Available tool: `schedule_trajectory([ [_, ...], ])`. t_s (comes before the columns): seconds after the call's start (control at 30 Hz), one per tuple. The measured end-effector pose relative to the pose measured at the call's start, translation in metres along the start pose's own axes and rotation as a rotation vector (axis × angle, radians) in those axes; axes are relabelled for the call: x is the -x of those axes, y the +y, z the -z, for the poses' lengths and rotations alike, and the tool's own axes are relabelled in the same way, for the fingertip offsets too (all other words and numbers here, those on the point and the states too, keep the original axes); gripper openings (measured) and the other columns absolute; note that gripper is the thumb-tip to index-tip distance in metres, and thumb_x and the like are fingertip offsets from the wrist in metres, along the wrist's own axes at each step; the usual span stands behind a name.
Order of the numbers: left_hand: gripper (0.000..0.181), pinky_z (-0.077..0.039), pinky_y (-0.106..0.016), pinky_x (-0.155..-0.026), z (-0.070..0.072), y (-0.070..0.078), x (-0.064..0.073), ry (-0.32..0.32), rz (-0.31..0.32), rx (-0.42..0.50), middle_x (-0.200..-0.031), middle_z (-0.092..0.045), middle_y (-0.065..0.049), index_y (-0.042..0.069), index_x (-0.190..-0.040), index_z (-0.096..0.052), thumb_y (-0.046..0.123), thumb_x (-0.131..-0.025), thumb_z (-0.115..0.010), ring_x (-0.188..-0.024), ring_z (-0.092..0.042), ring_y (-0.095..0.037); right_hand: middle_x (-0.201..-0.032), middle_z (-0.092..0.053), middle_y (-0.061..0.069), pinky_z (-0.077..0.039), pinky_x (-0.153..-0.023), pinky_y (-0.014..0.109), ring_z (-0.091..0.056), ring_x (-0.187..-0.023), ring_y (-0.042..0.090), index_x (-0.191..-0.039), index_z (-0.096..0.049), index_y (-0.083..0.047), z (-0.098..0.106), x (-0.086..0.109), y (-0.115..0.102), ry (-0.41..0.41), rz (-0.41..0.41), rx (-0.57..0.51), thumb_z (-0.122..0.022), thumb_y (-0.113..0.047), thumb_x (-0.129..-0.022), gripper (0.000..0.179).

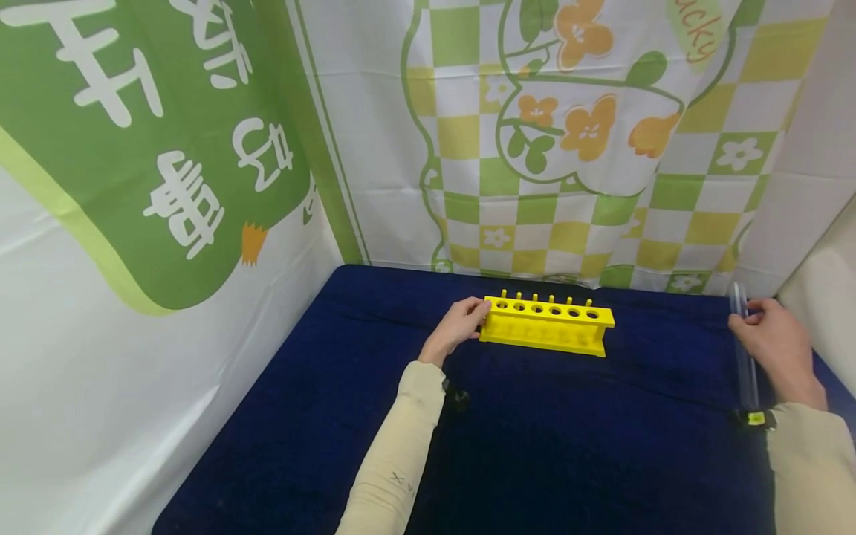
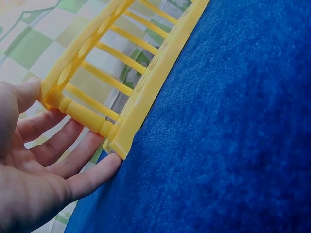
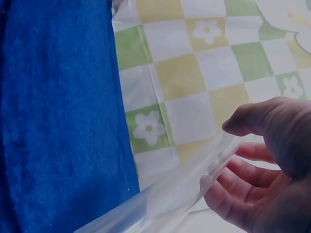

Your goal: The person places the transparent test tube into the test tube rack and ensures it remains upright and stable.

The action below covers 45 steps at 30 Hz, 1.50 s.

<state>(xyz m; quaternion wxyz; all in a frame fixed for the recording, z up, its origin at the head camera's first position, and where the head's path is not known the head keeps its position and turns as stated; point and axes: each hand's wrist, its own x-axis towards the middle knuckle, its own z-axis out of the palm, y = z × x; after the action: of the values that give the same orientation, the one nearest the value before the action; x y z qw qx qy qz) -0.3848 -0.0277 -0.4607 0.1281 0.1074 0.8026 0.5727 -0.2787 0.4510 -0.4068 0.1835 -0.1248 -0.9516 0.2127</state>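
Observation:
A yellow test tube rack (image 1: 545, 334) stands on the dark blue cloth, with a row of round holes on top and several pegs behind them. My left hand (image 1: 458, 327) holds its left end. In the left wrist view, the thumb lies at the top plate of the rack (image 2: 90, 114) and the fingers reach round the end post to the base. Off to the right, my right hand (image 1: 776, 342) pinches a long clear tube (image 1: 745, 364) between thumb and fingers. In the right wrist view the see-through tube (image 3: 160, 199) runs down and left from the fingertips, its lower end cut off.
A dark blue cloth (image 1: 568, 446) covers the table. Behind it hangs a checked curtain (image 1: 461, 134) with flowers, and on the left a white and green printed sheet (image 1: 194, 282). Both sleeved forearms reach in from the front.

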Motion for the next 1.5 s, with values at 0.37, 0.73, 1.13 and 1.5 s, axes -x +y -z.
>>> schedule_trajectory([
  [0.37, 0.048, -0.056, -0.040, -0.095, 0.002, 0.001, 0.002, -0.004, -0.001, 0.000, -0.123, -0.061, -0.005, 0.018, -0.133, -0.057, 0.051, -0.099, -0.048, -0.114, -0.059, -0.022, -0.103, -0.062, 0.034, -0.042, -0.061, 0.041, -0.060, -0.084, 0.047, -0.125, -0.048, 0.015, 0.002, 0.002, -0.012, 0.040, 0.054, -0.040, -0.052, -0.025, -0.092, 0.052],
  [0.73, 0.049, -0.056, -0.040, -0.095, 0.001, -0.001, 0.001, 0.001, 0.001, 0.000, -0.124, -0.061, -0.005, 0.017, -0.133, -0.057, 0.052, -0.099, -0.048, -0.114, -0.059, -0.022, -0.107, -0.059, 0.034, -0.041, -0.061, 0.040, -0.059, -0.088, 0.048, -0.128, -0.047, 0.013, 0.003, 0.004, -0.019, 0.063, 0.025, -0.060, -0.052, -0.026, -0.093, 0.052],
  [1.13, 0.049, -0.056, -0.040, -0.095, 0.001, -0.001, 0.001, -0.004, 0.001, 0.004, -0.122, -0.061, -0.005, 0.018, -0.132, -0.057, 0.052, -0.099, -0.049, -0.112, -0.059, -0.021, -0.110, -0.061, 0.034, -0.039, -0.059, 0.031, -0.060, -0.090, 0.047, -0.127, -0.049, 0.012, 0.005, 0.008, -0.030, 0.077, -0.003, -0.084, -0.053, -0.028, -0.094, 0.053],
  [1.5, 0.049, -0.056, -0.039, -0.094, 0.000, 0.001, 0.001, 0.001, 0.008, -0.006, -0.118, -0.061, -0.004, 0.017, -0.131, -0.058, 0.053, -0.098, -0.049, -0.108, -0.059, -0.021, -0.110, -0.062, 0.030, -0.038, -0.059, 0.027, -0.059, -0.070, 0.017, -0.125, -0.052, 0.009, -0.001, 0.011, -0.040, 0.080, -0.032, -0.104, -0.055, -0.031, -0.094, 0.051],
])
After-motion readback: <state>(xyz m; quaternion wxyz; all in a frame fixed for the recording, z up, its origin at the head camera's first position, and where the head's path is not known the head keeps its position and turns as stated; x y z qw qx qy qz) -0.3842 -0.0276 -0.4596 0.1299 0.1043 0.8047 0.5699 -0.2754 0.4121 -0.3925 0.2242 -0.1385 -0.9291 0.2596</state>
